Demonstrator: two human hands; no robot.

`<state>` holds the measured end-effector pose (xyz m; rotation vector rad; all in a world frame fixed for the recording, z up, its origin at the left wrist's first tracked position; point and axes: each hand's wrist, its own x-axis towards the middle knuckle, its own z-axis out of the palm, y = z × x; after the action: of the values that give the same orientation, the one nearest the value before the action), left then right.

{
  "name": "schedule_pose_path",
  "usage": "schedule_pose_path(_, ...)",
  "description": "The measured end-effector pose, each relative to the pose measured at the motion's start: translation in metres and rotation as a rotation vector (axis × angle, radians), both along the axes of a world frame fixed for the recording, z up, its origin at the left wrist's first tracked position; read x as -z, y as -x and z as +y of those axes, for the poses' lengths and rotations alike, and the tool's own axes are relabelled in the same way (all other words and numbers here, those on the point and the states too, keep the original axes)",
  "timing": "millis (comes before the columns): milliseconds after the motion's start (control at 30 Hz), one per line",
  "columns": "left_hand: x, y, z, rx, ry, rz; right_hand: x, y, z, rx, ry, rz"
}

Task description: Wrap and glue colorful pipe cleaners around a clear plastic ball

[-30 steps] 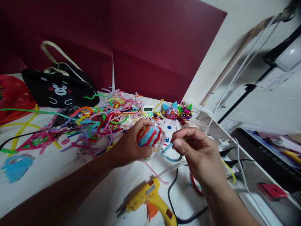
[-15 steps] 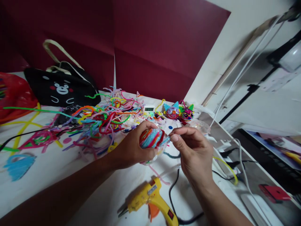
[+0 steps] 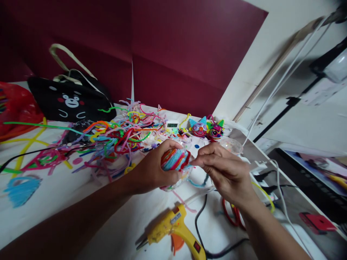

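Note:
My left hand (image 3: pixel 154 169) is wrapped around a clear plastic ball stuffed with red, blue and orange pipe cleaners (image 3: pixel 175 160), held just above the white table (image 3: pixel 81 202). My right hand (image 3: pixel 223 169) pinches at the ball's right edge with thumb and forefinger, on the end of a blue pipe cleaner (image 3: pixel 199 182) that trails down beneath it. A yellow glue gun (image 3: pixel 176 229) lies on the table below both hands.
A tangle of coloured pipe cleaners (image 3: pixel 116 139) covers the table behind my hands. Two pipe-cleaner cat heads (image 3: pixel 206 129) and a small digital timer (image 3: pixel 171 125) stand at the back. A black bear-face bag (image 3: pixel 70 103) and a red bag (image 3: pixel 16 112) sit far left. Black cable (image 3: pixel 199 224) and red loops (image 3: pixel 233 216) lie right.
My right hand moved in from the right until its pinched fingers met the ball's edge. The left hand kept the ball almost still.

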<state>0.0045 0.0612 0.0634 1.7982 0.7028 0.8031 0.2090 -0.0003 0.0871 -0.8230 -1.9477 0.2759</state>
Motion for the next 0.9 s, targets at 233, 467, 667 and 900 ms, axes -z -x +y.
schedule_pose_path(233,-0.0021,0.0005,-0.0015,0.026,0.072,0.012,-0.0046,-0.0035,0.0045,-0.092,-0.103,-0.173)
schedule_pose_path(467,0.0,0.0001,-0.0008,0.042,0.117,0.029,-0.0074,-0.0034,0.0049,-0.067,-0.232,-0.292)
schedule_pose_path(667,0.005,0.0013,0.0013,0.05,0.1,0.026,-0.009,-0.002,0.0021,-0.025,-0.289,-0.386)
schedule_pose_path(900,0.0056,0.0,0.0024,0.05,0.137,0.007,-0.0045,0.0027,0.0003,0.024,-0.293,-0.402)
